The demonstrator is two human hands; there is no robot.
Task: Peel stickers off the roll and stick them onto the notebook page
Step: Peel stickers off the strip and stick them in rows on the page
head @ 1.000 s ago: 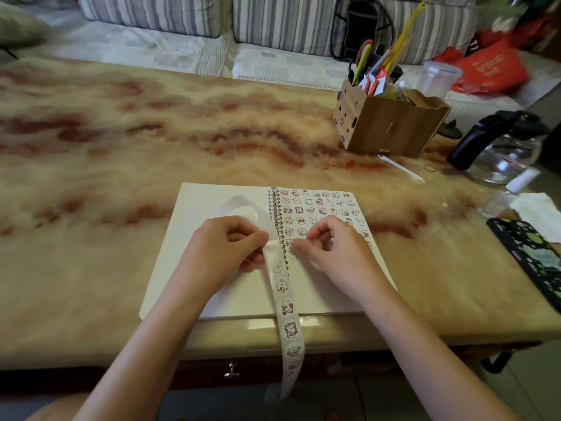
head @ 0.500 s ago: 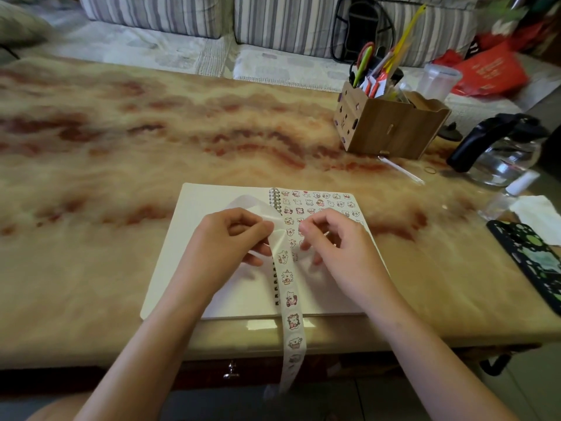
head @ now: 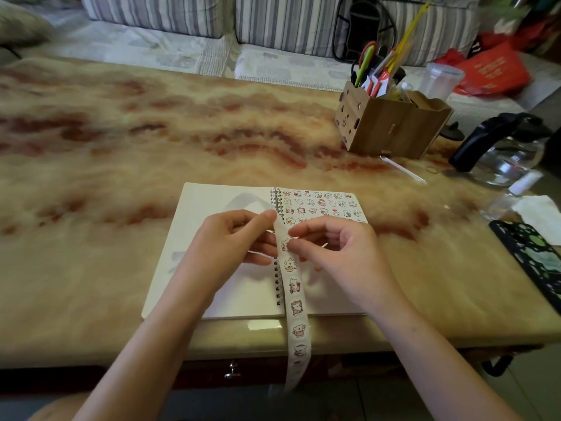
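**Up close: both hands pinch a sticker strip [head: 296, 311] over an open notebook [head: 218, 196]**

A wide, glossy stone-look table [head: 121, 208] in cream with red-brown veins fills the view. Grey-striped sofa cushions [head: 151, 13] run along its far side. The white spiral-bound notebook lies open near the table's front edge. Its left page is nearly bare, and rows of small cartoon stickers [head: 321, 205] cover the top of its right page.

At the far right stands a brown wooden desk organiser [head: 391, 129] holding scissors and pens. Beside it is a clear glass kettle with a black handle [head: 501, 147]. A dark patterned case [head: 534, 262] lies flat at the table's right edge.

The long white sticker strip, printed with little cartoon animals, rises from below the table edge and crosses the notebook's spiral. It ends between the person's hands above the page. The left hand [head: 230, 241] pinches its upper end between thumb and forefinger, with the other fingers curled under. The right hand [head: 343, 253] closes thumb and forefinger on the strip's right edge, at one of the top stickers. Whether that sticker has lifted off its backing cannot be made out.
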